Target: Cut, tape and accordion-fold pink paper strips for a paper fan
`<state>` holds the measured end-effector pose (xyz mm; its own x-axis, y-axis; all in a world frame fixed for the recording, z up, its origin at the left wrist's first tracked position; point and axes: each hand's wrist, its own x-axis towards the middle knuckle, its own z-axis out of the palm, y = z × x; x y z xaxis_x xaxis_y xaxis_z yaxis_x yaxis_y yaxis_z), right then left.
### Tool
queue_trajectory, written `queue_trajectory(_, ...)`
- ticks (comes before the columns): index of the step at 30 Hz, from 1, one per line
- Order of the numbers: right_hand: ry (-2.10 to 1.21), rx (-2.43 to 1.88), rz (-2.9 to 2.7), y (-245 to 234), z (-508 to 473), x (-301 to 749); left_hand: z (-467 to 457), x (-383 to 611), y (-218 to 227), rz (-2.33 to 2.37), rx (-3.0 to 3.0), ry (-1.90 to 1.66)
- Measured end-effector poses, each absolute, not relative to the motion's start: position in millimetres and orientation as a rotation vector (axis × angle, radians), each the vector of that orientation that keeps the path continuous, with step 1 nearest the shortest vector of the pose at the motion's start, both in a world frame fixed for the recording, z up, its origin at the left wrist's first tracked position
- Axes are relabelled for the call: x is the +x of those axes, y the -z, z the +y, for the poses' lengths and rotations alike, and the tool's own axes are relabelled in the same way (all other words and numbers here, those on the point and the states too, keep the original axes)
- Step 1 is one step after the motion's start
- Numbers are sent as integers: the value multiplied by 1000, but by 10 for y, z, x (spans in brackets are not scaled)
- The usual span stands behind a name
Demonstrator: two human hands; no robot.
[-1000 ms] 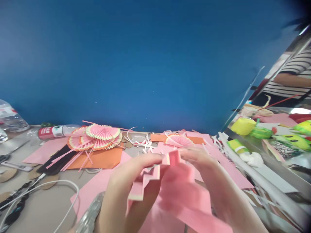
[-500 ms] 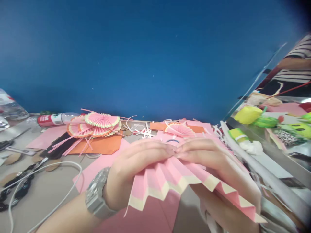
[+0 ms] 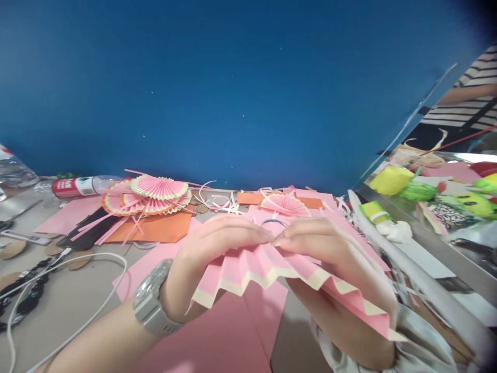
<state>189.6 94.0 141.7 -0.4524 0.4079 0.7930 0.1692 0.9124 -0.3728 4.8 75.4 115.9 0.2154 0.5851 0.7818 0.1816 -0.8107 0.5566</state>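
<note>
A pleated pink paper with a pale yellow border spreads out between both hands, its zigzag edge facing me. My left hand, with a grey watch on its wrist, grips the far side of the folds, fingers closed over the top. From the other side my right hand pinches the same paper, its fingertips touching those of my left near the middle. The thumbs are hidden underneath. Just beyond the fingertips shows part of a dark ring-shaped item.
Finished paper fans lie at the back left on an orange sheet; another fan is behind my hands. A bottle, a white cable and pink sheets surround the work. Plush toys and a person's striped top are right.
The pleated paper has tilted and lifted slightly, with its near edge flatter and shifted left. Both hands keep their hold, and the whole view has moved a little.
</note>
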Motion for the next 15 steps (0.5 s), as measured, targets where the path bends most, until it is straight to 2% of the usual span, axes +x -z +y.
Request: queue_trajectory(15,-349,-421,-2063,-1387,934,1907,772,36,-1211,690,2352,-1661)
